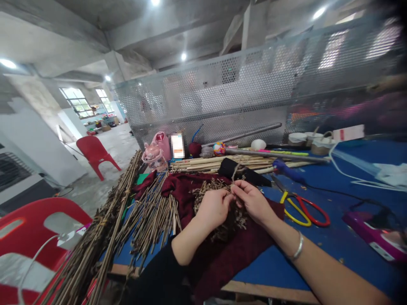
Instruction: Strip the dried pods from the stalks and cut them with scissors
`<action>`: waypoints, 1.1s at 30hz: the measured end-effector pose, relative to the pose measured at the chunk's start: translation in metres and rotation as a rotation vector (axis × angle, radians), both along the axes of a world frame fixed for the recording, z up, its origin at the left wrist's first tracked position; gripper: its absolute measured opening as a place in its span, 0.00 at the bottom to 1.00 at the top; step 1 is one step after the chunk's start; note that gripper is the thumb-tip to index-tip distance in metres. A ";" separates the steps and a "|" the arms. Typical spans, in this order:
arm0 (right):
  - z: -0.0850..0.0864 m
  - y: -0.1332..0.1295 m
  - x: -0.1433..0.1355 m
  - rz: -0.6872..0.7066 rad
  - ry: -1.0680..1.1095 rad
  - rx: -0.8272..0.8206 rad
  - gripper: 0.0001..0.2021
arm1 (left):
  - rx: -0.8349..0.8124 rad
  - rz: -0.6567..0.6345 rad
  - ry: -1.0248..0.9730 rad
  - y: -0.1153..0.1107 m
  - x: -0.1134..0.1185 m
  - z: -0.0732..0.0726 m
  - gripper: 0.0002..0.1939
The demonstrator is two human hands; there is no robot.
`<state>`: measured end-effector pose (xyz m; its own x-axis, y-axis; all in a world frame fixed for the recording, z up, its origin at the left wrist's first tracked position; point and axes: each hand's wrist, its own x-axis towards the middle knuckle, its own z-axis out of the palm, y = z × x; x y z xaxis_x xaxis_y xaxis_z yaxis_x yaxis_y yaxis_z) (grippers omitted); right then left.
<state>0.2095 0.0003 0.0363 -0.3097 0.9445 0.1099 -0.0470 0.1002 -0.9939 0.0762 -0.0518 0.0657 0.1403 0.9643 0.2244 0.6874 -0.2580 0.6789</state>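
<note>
- The left hand (213, 208) has its fingers curled closed, their tips drawn in against the right hand's; what they pinch is hidden.
- The right hand (252, 201) is closed too, thumb and forefinger gripping a thin tan strand (235, 171) that rises above the fingertips. A silver bangle (299, 246) circles that wrist.
- Directly beneath both hands lies a loose cluster of dried, crinkly brown plants (203, 189), partly covered by them.
- The cluster rests on a dark maroon cloth (237, 258), spread on the blue-topped bench (270, 267) and hanging over its front edge.
- Left of the cloth, many thin brown sticks (148, 216) fan out; farther left, a long bundle of dry brown stems (103, 224) slants past the bench edge.
- Behind the cluster sit a rolled black material (248, 173) and a row of pale wooden rods (197, 164).
- To the right are scissors with one yellow and one red handle (291, 194), near a dark blue corded tool (288, 170); a purple device (370, 238) lies farther right.
- Along the back stand a dark red yarn ball (194, 149), a grey yarn ball (207, 152), a multicoloured ball (219, 148) and a white rounded object (258, 145), before a perforated metal screen (206, 99).
- Two red plastic chairs (93, 150) stand at left.
</note>
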 end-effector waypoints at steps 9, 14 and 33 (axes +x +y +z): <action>-0.001 -0.011 -0.004 -0.089 -0.484 0.501 0.09 | 0.116 0.402 0.042 -0.014 -0.031 -0.009 0.41; -0.001 -0.021 -0.009 -0.039 -0.619 0.647 0.09 | 0.163 0.349 -0.276 -0.004 -0.025 -0.013 0.23; 0.008 0.021 0.031 -0.610 -0.697 0.572 0.11 | -0.133 0.384 0.002 -0.040 -0.049 -0.016 0.20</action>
<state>0.2407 0.0213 0.0447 0.0295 0.8254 0.5638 0.7233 0.3717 -0.5819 0.0270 -0.0919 0.0500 -0.2350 0.9674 0.0940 0.7181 0.1077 0.6876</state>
